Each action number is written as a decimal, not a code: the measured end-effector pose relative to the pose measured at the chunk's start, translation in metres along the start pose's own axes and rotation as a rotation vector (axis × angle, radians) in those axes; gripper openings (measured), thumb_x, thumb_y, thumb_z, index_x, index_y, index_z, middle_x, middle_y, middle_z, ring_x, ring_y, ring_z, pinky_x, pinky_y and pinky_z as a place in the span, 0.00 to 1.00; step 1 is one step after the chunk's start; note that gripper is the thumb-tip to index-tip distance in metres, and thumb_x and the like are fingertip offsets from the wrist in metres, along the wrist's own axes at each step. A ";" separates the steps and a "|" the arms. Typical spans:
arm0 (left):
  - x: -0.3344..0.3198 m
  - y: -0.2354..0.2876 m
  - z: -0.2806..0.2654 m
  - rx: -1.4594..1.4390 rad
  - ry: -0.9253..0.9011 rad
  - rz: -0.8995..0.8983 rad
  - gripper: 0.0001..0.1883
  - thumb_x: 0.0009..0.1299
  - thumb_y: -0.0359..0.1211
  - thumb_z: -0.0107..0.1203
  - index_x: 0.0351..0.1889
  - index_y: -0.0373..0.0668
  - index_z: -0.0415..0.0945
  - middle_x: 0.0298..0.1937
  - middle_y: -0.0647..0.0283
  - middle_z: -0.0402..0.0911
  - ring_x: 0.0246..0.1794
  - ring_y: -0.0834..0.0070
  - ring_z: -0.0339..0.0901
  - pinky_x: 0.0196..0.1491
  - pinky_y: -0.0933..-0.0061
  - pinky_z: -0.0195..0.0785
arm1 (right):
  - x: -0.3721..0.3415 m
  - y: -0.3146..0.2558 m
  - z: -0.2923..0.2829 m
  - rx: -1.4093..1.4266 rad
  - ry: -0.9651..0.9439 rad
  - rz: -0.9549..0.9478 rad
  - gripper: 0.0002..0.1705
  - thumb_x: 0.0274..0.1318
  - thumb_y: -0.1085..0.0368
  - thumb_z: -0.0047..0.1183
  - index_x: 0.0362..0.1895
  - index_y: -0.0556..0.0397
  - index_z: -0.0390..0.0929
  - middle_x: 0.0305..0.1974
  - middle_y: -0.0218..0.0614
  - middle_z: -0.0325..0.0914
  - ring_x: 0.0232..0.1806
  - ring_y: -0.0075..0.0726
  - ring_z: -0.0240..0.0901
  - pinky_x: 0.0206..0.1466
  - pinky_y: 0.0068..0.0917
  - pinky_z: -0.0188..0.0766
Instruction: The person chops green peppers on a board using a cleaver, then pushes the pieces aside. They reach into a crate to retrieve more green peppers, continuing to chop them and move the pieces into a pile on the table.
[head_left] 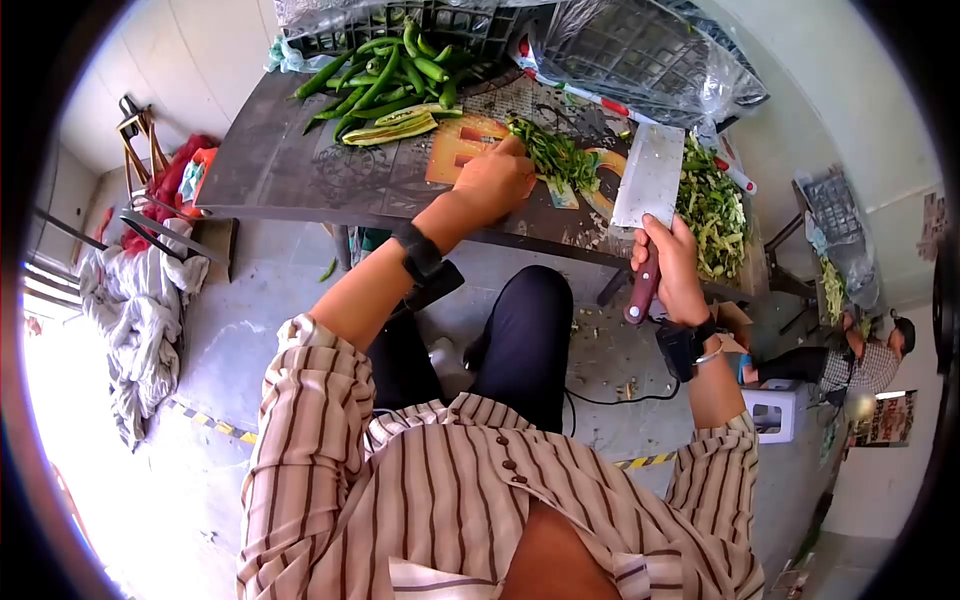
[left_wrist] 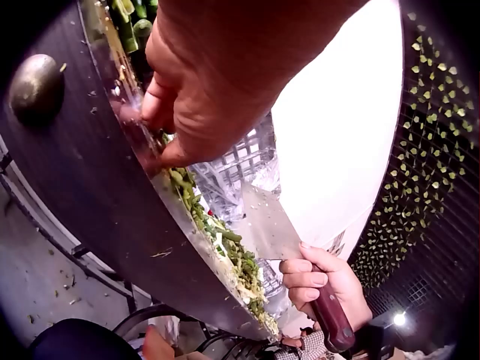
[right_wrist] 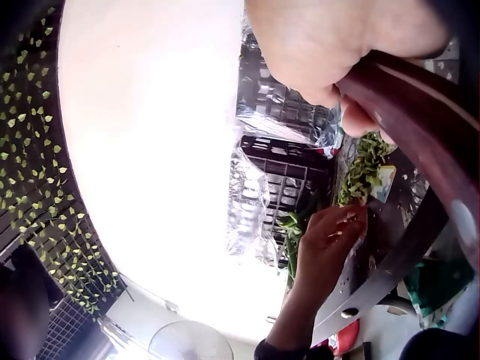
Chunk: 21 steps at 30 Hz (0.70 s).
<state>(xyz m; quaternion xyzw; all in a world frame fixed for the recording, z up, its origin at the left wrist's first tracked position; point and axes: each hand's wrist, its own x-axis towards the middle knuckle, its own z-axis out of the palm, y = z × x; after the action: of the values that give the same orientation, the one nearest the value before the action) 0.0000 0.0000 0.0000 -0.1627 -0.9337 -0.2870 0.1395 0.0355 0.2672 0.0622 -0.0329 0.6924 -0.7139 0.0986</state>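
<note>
My right hand (head_left: 672,262) grips the dark red handle (head_left: 645,285) of a cleaver. Its broad blade (head_left: 650,178) points away from me, speckled with small bits, and overlaps the table's right part in the head view. On the table, my left hand (head_left: 495,183) has its fingers bent down at the left end of a heap of chopped green chillies (head_left: 558,160); I cannot tell whether they pinch any. Past that hand lie split chillies (head_left: 392,130) and a pile of whole green chillies (head_left: 395,75). A larger chopped heap (head_left: 712,215) sits right of the blade.
Plastic-wrapped black crates (head_left: 640,50) stand along the table's far side. The dark table (head_left: 290,170) has its near edge just before my knees. A cable (head_left: 630,398) runs over the floor. To the right, another person (head_left: 860,365) works by a second table.
</note>
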 end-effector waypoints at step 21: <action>-0.026 -0.021 0.000 0.032 0.417 -0.007 0.10 0.54 0.31 0.58 0.36 0.47 0.80 0.38 0.63 0.78 0.45 0.61 0.72 0.49 0.63 0.67 | 0.033 -0.007 0.037 -0.530 -0.242 -0.088 0.07 0.61 0.67 0.49 0.38 0.58 0.68 0.20 0.25 0.66 0.18 0.16 0.65 0.18 0.20 0.64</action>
<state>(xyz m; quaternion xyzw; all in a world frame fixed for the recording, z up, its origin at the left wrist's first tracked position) 0.0158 -0.0218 -0.0197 -0.0942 -0.8897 -0.2999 0.3311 0.0094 0.2250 0.0679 -0.1727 0.8359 -0.5025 0.1374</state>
